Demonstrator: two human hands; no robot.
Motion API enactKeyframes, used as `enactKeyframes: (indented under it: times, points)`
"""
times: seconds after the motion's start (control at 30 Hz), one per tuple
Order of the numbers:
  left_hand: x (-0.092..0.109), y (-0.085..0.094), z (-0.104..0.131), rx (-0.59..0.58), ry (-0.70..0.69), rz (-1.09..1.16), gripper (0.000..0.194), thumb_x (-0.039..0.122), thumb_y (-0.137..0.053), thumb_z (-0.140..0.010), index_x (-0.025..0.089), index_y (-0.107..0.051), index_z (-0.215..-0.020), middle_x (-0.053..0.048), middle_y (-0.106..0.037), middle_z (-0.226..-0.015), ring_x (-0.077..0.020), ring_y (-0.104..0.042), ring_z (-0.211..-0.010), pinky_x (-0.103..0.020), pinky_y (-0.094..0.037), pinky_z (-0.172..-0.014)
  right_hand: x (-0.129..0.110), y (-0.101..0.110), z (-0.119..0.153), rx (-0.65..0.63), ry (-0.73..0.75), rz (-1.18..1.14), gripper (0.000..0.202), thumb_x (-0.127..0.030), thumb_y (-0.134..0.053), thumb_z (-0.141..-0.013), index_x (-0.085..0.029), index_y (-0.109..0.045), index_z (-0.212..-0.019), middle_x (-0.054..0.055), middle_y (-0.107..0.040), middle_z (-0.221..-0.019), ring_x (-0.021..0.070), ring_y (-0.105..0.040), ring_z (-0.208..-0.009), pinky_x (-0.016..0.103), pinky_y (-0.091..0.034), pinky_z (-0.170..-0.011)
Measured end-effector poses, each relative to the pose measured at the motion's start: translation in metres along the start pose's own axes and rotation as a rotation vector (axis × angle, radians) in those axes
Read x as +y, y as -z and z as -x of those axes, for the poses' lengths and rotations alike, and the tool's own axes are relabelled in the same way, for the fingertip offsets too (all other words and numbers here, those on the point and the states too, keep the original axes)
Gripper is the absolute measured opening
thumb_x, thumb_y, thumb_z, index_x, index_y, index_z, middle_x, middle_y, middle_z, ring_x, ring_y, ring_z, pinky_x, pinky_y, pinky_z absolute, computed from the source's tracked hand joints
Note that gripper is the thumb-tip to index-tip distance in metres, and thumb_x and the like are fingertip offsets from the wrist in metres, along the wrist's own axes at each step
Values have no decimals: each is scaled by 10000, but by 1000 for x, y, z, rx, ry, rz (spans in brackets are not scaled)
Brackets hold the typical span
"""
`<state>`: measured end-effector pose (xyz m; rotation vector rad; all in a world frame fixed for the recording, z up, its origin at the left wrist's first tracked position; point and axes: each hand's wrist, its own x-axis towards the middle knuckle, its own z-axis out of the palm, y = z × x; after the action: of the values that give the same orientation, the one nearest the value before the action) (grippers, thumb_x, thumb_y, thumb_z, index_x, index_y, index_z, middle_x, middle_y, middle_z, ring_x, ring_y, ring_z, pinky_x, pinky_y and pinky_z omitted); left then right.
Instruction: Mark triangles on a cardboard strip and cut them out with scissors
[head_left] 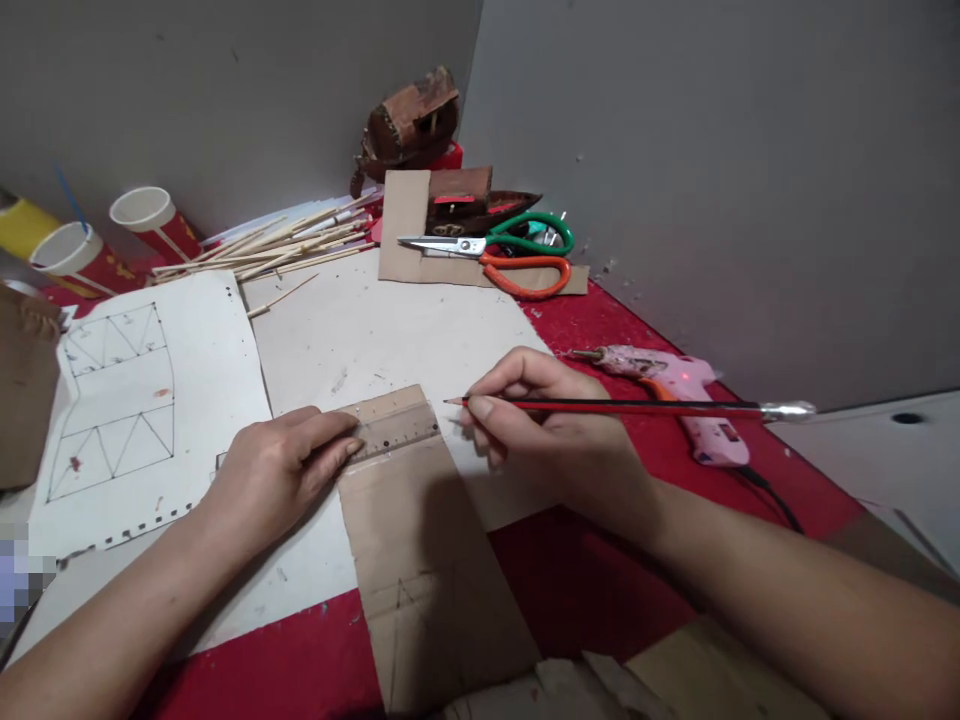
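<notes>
My left hand (277, 465) pinches the left end of a clear ruler (401, 432), which lies across the far end of a cardboard strip (412, 530). Small pencil ticks show along the strip beyond the ruler's edge, and faint drawn lines mark its nearer part. In my right hand (555, 420) is a red and black pencil (645, 406) with a silvery end. Its tip points left, just off the strip's right edge near the ruler's end. Under the strip lies a large white sheet (345, 330).
A paper with truss sketches (120, 400) lies left. Behind are wooden sticks (300, 240), paper cups (146, 215), scissors (480, 245) on cardboard and two model boats (412, 115). A pink glue gun (694, 385) with a lit red light rests right, its cord trailing.
</notes>
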<state>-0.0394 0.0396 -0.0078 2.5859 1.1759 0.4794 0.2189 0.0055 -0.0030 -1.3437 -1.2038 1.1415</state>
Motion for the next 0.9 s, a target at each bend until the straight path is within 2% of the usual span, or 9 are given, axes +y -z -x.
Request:
enactKeyframes:
  times: [0.3,0.57,0.73,0.9]
  points:
    - [-5,1,0,18,-53,-29,226,325,-570,-978,174,-712,-1070,-61,-752,-877,-188,-702,-719,-286,-501,-604,-1,-1,-3,-35,130,-51,95,-157,-609,-797,-206,-557,-734,-50,-580,-594,96,-496,-475,225,-374,-434]
    - [-2,2,-2,26,-66,-49,236,325,-567,-983,163,-707,-1082,-67,-751,-881,-185,-710,-728,-279,-499,-590,-5,-2,-2,-57,125,-13,91,-156,-585,-768,-206,-542,-705,-61,-546,-591,83,-440,-470,220,-348,-434]
    - [-3,1,-4,10,-60,-56,238,330,-560,-984,167,-709,-1073,-58,-741,-851,-183,-701,-706,-277,-489,-568,-1,-2,0,-142,118,112,88,-146,-564,-741,-204,-543,-678,-53,-539,-588,96,-430,-516,217,-340,-458]
    - [-2,2,-3,3,-60,-61,238,330,-542,-988,185,-710,-1072,-59,-744,-861,-184,-698,-700,-281,-497,-577,7,-4,3,-233,132,164,93,-173,-547,-768,-210,-522,-686,-47,-536,-601,110,-445,-547,225,-353,-489]
